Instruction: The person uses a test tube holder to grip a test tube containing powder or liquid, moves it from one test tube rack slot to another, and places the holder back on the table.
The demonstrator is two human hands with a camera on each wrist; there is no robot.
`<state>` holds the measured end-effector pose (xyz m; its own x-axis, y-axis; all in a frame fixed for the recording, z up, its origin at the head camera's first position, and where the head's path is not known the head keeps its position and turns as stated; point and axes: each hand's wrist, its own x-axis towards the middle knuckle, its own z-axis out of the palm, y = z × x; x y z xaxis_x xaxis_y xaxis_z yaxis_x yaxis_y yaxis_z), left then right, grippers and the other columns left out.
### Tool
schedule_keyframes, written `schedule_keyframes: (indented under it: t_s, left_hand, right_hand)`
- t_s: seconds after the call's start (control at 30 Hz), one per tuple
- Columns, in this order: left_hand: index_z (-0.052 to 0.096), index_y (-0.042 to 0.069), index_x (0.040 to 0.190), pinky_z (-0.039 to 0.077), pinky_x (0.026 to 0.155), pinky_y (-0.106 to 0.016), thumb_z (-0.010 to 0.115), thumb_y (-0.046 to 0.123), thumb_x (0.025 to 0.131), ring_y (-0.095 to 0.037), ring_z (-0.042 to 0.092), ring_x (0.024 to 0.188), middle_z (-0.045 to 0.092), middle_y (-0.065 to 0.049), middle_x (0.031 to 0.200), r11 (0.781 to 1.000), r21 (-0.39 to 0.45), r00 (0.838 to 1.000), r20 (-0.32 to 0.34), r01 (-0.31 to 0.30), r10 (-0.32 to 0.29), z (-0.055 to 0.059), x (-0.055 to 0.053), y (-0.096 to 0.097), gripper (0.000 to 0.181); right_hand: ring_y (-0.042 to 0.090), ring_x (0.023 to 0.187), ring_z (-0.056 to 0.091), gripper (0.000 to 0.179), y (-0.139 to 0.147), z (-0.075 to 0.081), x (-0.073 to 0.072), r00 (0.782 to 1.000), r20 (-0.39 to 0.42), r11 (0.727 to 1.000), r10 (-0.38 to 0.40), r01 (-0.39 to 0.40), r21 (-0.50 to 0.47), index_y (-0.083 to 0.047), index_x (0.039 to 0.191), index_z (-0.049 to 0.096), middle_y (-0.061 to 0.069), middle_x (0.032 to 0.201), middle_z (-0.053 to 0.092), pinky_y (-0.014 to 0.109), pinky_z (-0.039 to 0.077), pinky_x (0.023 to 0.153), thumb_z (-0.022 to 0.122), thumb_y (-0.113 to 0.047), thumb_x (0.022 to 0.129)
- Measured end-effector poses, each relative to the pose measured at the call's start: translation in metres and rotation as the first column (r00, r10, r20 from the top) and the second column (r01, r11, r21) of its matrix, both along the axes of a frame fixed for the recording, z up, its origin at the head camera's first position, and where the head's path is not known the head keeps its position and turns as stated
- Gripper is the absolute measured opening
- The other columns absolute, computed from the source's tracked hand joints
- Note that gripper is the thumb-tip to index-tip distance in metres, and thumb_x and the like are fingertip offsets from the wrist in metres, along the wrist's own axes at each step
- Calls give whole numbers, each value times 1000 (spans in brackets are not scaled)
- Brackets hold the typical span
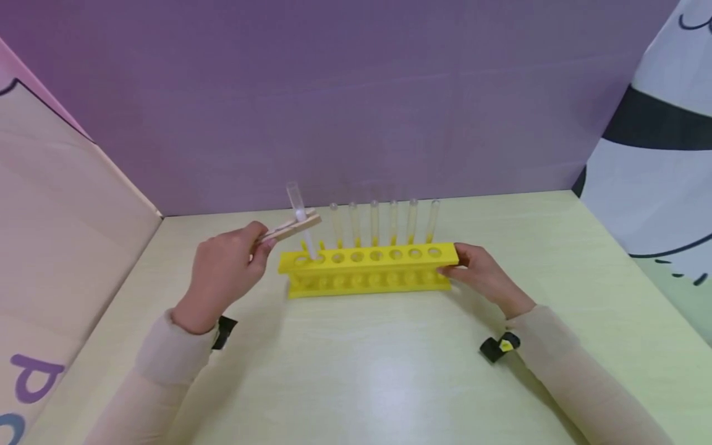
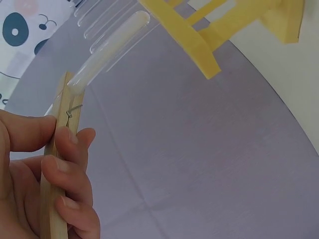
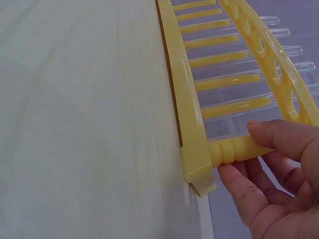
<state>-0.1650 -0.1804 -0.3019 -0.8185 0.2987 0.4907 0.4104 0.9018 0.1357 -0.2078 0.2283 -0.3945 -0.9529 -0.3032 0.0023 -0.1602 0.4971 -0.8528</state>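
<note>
In the head view my left hand (image 1: 228,269) grips a wooden test tube clamp (image 1: 292,227), fingers curled round its handle. Held in the clamp's far end is a clear test tube (image 1: 297,199), tilted, its lower end at the left holes of the yellow test tube rack (image 1: 364,255). I cannot tell whether that end is inside a hole. My left wrist view shows the clamp (image 2: 60,174) and the tube's rounded end (image 2: 139,21) near the rack. The right hand (image 1: 486,275) holds the rack's right end, thumb and fingers round its end post (image 3: 237,149).
Several clear test tubes (image 1: 374,219) stand along the rack's back row, over yellow pegs. Two pegs at the left carry no tube. The rack stands on a pale tabletop (image 1: 356,358). A purple backdrop (image 1: 356,105) rises behind it, with printed cloth panels at both sides.
</note>
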Motion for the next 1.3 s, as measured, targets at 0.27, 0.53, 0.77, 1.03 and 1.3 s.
schedule_keyframes:
  t_s: [0.27,0.53,0.77,1.03,1.3]
  left_hand:
    - [64,1,95,30,40,-32,64,15,92,-16,34,42,48,-1,57,1000,-4,1000,22,10,-10,-3,1,1,14]
    - [64,1,93,28,39,-31,65,14,91,-16,32,41,45,-1,54,1000,8,1000,7,30,-30,-8,0,2,13]
    - [64,1,94,27,40,-30,66,14,91,-15,31,42,45,-1,56,999,9,999,29,35,-35,-12,1,3,14]
    - [64,0,93,27,40,-29,67,12,90,-14,30,42,45,-1,56,999,9,999,22,41,-41,-20,0,4,13]
    - [64,-1,95,27,40,-29,66,13,91,-14,31,42,46,-1,56,999,25,998,59,29,-30,-22,0,7,14]
  right_hand:
    - [28,107,54,41,-1,1,1,1000,2,1000,-7,7,14,7,130,53,20,127,57,23,46,87,65,-6,92]
    - [29,109,53,42,-1,-1,-1,999,28,999,-19,18,31,5,131,52,19,128,57,35,46,92,64,-7,92]
    - [29,107,53,42,0,-2,-2,999,29,1000,-17,16,22,5,131,52,19,128,57,29,47,88,64,-5,92]
    - [30,109,53,43,0,-2,-2,999,38,999,-31,29,46,4,132,51,18,130,56,35,47,91,64,-6,93]
    - [29,107,53,42,0,0,-1,1000,25,999,-19,18,33,4,131,52,18,129,57,28,47,88,64,-5,92]
